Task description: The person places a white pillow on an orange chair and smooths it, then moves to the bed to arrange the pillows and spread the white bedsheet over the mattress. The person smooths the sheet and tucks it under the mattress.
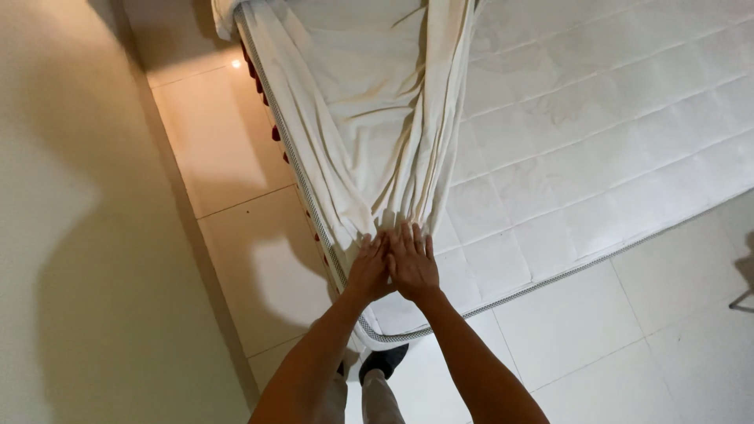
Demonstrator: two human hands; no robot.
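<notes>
White sheet point(369, 118) lies bunched in long folds on the mattress point(597, 133), running from the corner near me up toward 12 o'clock. I see my left hand point(369, 267) and right hand point(412, 263) side by side and touching, both open and flat, fingers pointing to 12 o'clock, pressing down the sheet's gathered end. Pale floor tiles point(228, 149) show at 9 o'clock.
</notes>
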